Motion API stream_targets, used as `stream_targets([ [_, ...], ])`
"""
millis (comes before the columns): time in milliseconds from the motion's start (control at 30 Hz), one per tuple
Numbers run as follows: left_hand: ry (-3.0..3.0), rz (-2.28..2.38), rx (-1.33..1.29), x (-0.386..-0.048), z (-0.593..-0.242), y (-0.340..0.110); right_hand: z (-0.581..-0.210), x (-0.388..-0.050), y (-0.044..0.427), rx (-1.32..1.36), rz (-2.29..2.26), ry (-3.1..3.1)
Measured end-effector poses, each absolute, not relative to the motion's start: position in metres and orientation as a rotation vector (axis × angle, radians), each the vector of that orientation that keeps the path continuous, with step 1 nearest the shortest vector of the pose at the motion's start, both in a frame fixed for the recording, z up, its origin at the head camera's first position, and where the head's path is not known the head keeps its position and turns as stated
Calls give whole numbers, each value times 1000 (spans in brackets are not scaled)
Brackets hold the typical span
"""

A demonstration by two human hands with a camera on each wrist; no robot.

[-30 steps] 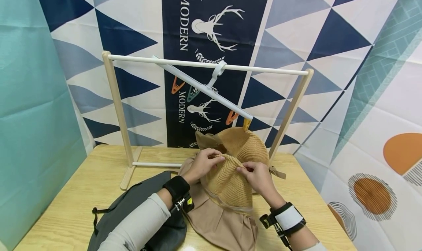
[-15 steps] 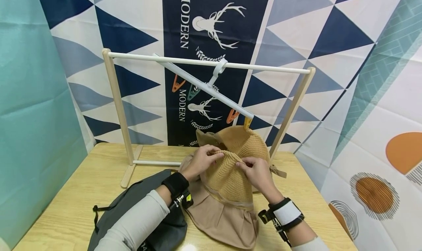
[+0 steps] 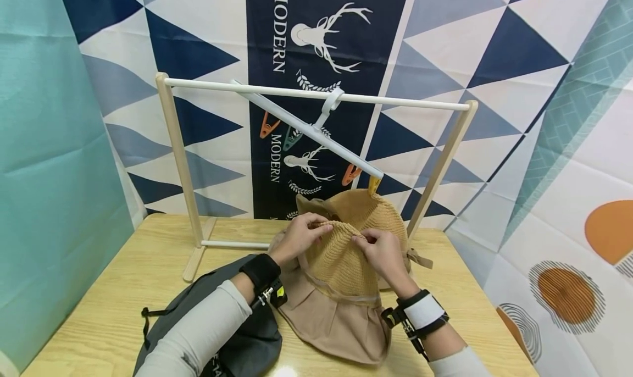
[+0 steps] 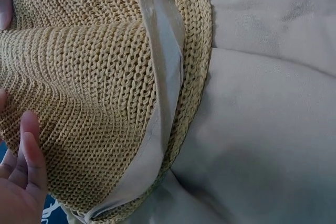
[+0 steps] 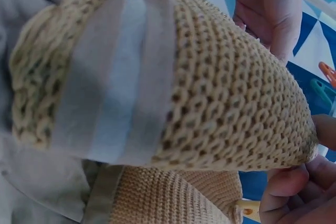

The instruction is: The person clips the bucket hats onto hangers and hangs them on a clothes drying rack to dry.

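In the head view, a straw bucket-like sun hat (image 3: pixel 341 267) with a pleated beige fabric brim (image 3: pixel 341 333) is held up by its crown edge. My left hand (image 3: pixel 299 238) pinches that edge on the left, and my right hand (image 3: pixel 384 253) pinches it on the right. Behind it hangs another straw hat (image 3: pixel 390 217), caught by a yellow clip (image 3: pixel 374 185) at the lower end of a tilted white clip hanger (image 3: pixel 311 131). The left wrist view shows the knit crown and a pale inner band (image 4: pixel 165 51) close up. The front hat partly hides the rear one.
The hanger hooks over the white bar (image 3: pixel 410 101) of a wooden-legged rack (image 3: pixel 180 162). Two orange clips (image 3: pixel 351 174) and a teal clip (image 3: pixel 293 139) hang from it. A dark grey backpack (image 3: pixel 217 300) lies on the wooden table (image 3: pixel 114 294) under my left forearm.
Both hands have lifted the front hat slightly, and its brim hangs a little higher. The rack, hanger and rear hat stay essentially in place, while the head view has shifted slightly.
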State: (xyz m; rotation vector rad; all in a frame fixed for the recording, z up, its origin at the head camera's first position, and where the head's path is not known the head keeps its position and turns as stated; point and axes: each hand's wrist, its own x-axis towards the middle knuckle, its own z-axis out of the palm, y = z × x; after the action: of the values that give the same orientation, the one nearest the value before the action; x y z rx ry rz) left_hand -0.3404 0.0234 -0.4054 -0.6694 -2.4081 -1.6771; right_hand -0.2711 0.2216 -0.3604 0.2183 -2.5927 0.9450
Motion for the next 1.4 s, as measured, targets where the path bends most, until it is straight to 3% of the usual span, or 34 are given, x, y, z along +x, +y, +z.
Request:
stream_targets([
  [1400,-2438,-1629,-540,-359,-385,10,-340,-308,198,272,1023,-2543],
])
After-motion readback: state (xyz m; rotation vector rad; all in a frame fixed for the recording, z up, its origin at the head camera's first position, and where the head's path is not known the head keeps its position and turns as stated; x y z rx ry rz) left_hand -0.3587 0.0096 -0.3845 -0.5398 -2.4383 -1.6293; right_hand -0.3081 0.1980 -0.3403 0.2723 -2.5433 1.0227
